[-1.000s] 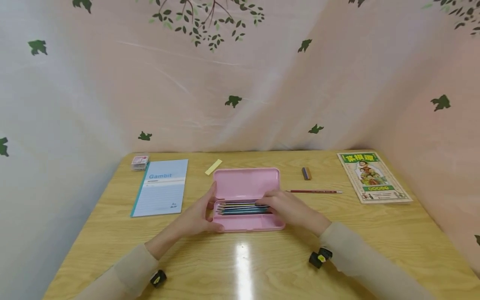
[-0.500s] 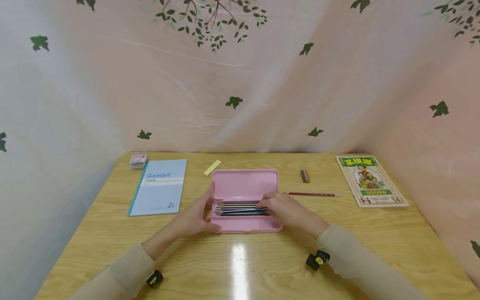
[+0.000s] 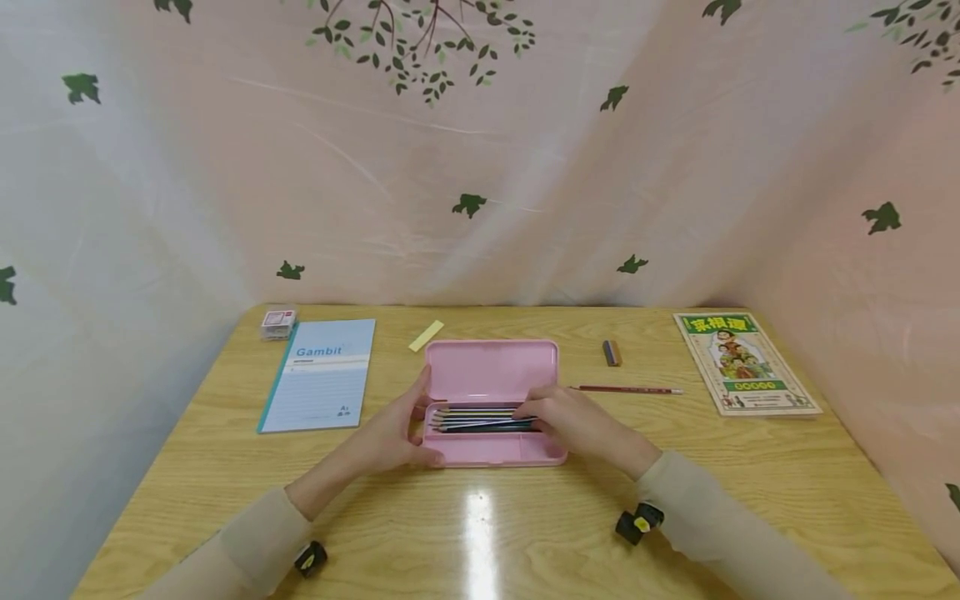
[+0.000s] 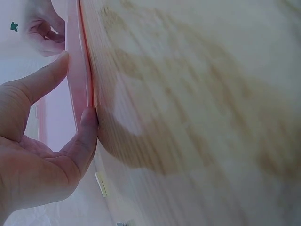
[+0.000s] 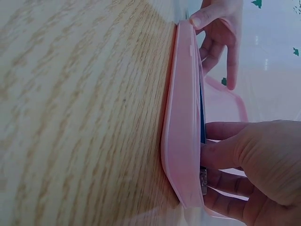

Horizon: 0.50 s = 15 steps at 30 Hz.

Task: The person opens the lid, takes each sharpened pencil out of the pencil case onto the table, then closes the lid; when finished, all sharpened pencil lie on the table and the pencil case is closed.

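A pink pencil case (image 3: 457, 451) lies on the table with its lid (image 3: 491, 369) raised toward the back. My left hand (image 3: 390, 433) holds the case's left end, thumb at the front corner and fingers behind. Several pencils (image 3: 480, 419) lie side by side in the long compartment, sharpened tips to the left. Over their right ends, my right hand (image 3: 573, 418) reaches into the case and pinches a pencil between thumb and fingers. In the right wrist view, a dark blue pencil (image 5: 202, 113) shows along the rim beside the fingertips; the hand hides the pencils' right ends.
Right of the case lie a red pencil (image 3: 630, 389) and a small eraser-like block (image 3: 612, 353). A yellow strip (image 3: 426, 335) sits behind it. At left are a blue notebook (image 3: 318, 375) and a small box (image 3: 278, 323); at right, an illustrated booklet (image 3: 746, 362).
The pencils under my right fingers have shifted slightly, and one now slants across the others. My left hand keeps its place on the case. The head view has moved a little.
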{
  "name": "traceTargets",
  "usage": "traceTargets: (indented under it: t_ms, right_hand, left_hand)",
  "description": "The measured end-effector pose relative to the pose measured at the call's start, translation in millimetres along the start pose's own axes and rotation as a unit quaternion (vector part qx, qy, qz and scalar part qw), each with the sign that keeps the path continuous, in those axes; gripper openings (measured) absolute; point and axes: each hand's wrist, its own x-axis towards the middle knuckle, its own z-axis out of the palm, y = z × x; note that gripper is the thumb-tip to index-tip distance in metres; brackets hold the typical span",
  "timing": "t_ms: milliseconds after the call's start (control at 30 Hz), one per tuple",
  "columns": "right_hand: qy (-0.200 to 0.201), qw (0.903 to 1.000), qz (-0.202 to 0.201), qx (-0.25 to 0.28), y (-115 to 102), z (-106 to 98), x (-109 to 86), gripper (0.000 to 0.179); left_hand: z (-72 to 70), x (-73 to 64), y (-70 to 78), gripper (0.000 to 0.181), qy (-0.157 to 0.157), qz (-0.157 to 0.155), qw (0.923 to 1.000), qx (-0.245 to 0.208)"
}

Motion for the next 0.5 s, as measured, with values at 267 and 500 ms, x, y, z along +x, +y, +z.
traceTargets:
  t_ms: [267, 500]
  right_hand:
    - [0.01, 0.9998, -0.009, 0.017, -2.4, -8.1, 0.0, 0.027]
    - [0.03, 0.9993, -0.014, 0.016, -2.2, -20.1, -5.6, 0.026]
  left_hand:
    - [0.0, -0.5, 0.8, 0.13, 0.0, 0.008, 0.9999, -0.008]
    - [-0.2, -1.8, 1.6, 0.13, 0.0, -0.002, 1.0, -0.009]
